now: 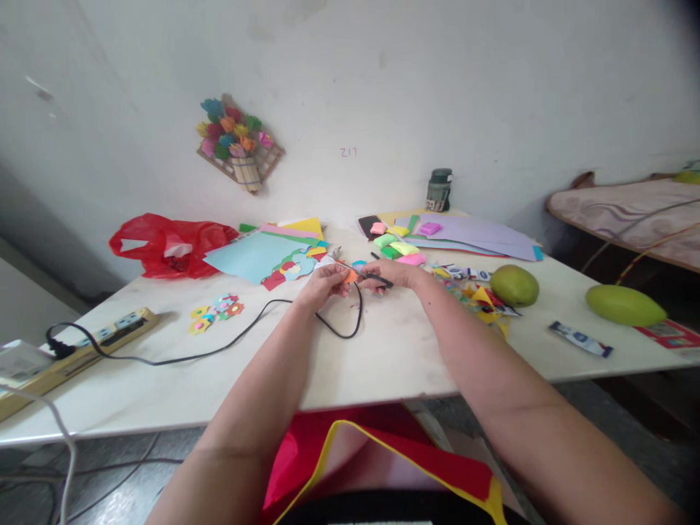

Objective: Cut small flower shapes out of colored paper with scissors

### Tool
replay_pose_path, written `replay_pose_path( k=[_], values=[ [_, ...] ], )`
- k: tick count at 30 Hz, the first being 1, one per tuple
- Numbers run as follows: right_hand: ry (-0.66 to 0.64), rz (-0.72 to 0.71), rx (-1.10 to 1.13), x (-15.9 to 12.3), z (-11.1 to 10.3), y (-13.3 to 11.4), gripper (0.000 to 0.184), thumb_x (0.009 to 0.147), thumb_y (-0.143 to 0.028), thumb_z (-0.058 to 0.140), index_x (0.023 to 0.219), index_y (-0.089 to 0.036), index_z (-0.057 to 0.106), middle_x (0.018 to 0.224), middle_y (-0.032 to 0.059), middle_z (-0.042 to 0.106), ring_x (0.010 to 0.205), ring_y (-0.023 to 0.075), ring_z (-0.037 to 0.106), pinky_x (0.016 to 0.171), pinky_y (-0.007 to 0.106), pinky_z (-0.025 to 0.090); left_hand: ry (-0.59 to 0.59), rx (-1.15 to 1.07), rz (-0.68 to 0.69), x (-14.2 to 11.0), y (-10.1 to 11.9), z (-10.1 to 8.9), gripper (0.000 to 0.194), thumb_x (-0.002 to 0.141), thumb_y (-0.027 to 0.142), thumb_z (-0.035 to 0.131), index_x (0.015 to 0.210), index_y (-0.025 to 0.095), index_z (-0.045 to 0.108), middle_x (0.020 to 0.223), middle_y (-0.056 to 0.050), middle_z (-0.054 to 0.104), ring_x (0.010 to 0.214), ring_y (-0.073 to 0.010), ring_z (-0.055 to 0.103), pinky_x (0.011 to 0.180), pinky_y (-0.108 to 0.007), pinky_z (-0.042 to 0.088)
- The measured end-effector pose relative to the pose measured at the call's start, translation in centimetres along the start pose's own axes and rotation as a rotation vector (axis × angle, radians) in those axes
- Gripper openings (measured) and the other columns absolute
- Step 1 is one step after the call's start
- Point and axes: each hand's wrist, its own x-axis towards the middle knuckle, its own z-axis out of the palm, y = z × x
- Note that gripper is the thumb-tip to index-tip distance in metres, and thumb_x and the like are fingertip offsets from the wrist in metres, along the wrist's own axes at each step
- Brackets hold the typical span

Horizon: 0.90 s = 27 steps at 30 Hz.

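Near the middle of the white table, my left hand (pixel 327 284) pinches a small piece of orange paper (pixel 350 275). My right hand (pixel 397 275) is closed on the black handles of a pair of scissors (pixel 377 279), whose blades reach left to the orange paper. Whether the blades are apart I cannot tell. Just behind my left hand lie cut sheets and scraps of coloured paper (pixel 298 264). Left of my forearm rests a cluster of small paper flowers (pixel 216 313). A black cable (pixel 358 321) loops on the table below my hands.
Soft packets of coloured clay (pixel 391 251) and purple paper sheets (pixel 481 232) lie behind my right hand. Two green fruits (pixel 514 285), a glue tube (pixel 580 338) and paper scraps are at right. A red plastic bag (pixel 175 244) and a power strip (pixel 117 332) are at left.
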Motion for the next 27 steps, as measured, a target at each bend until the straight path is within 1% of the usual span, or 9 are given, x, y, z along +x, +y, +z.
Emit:
replay_pose_path(
  k=[8, 11, 15, 21, 27],
  values=[
    [0.022, 0.032, 0.107, -0.1, 0.0, -0.1, 0.017, 0.074, -0.029, 0.065, 0.081, -0.014, 0.062, 0.055, -0.0051, 0.051, 0.045, 0.0066, 0.047, 0.044, 0.02, 0.039, 0.003, -0.013, -0.002, -0.2, 0.3, 0.2, 0.036, 0.061, 0.039, 0.078, 0.072, 0.012, 0.057, 0.056, -0.001, 0.06, 0.044, -0.0082, 0.055, 0.045, -0.02, 0.044],
    [0.026, 0.039, 0.11, -0.1, 0.1, -0.3, 0.016, 0.073, -0.028, 0.065, 0.081, -0.014, 0.062, 0.055, -0.0055, 0.051, 0.044, 0.0063, 0.047, 0.044, 0.02, 0.038, -0.002, -0.01, -0.01, -0.2, 0.3, 0.1, 0.035, 0.063, 0.039, 0.076, 0.072, 0.012, 0.057, 0.055, -0.001, 0.06, 0.044, -0.0081, 0.054, 0.045, -0.02, 0.044],
    [0.031, 0.056, 0.108, -0.2, 0.1, -0.4, 0.017, 0.073, -0.028, 0.065, 0.081, -0.014, 0.062, 0.054, -0.005, 0.052, 0.044, 0.0061, 0.046, 0.044, 0.02, 0.038, -0.006, -0.01, -0.011, -0.1, 0.1, -0.1, 0.033, 0.065, 0.038, 0.075, 0.073, 0.012, 0.057, 0.056, -0.001, 0.06, 0.045, -0.0081, 0.054, 0.046, -0.02, 0.043],
    [0.027, 0.066, 0.134, -0.1, 0.0, -0.3, 0.017, 0.073, -0.028, 0.064, 0.08, -0.013, 0.061, 0.055, -0.0047, 0.053, 0.043, 0.0056, 0.046, 0.043, 0.02, 0.037, 0.001, -0.017, -0.016, -0.2, 0.3, 0.0, 0.034, 0.063, 0.038, 0.076, 0.072, 0.012, 0.057, 0.055, 0.0, 0.059, 0.045, -0.0081, 0.054, 0.045, -0.021, 0.043],
    [0.054, 0.087, 0.15, -0.5, 0.2, -1.1, 0.018, 0.07, -0.03, 0.069, 0.076, -0.014, 0.063, 0.052, -0.0047, 0.053, 0.042, 0.0063, 0.046, 0.042, 0.021, 0.036, 0.0, -0.023, -0.014, -0.1, 0.2, 0.1, 0.034, 0.062, 0.038, 0.077, 0.071, 0.013, 0.056, 0.054, 0.0, 0.06, 0.044, -0.0087, 0.054, 0.045, -0.02, 0.043]
  ],
)
